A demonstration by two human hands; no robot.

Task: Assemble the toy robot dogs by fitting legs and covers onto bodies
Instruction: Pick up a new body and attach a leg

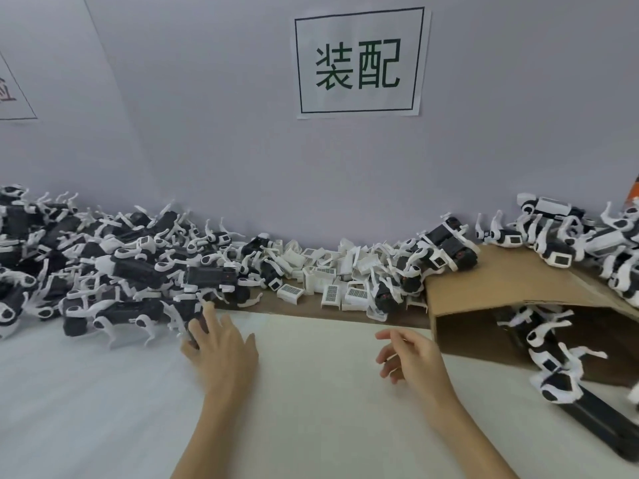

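Clearly the nearest work lies at about ten o'clock from the hands — a heap of black bodies with white legs (103,267) spread along the left of the white table (311,392). The left hand (221,344) is open, fingers spread, its fingertips at the heap's near edge and just touching or just short of a black body (114,314) whose long axis runs roughly three to nine o'clock; blur makes contact hard to judge. The right hand (411,354) holds nothing, fingers loosely curled, well apart from that body. White covers (332,285) sit at twelve o'clock by the wall, finished dogs (560,243) at two o'clock on a cardboard box (501,281). By my reading the left hand is the nearer — it should take the body.
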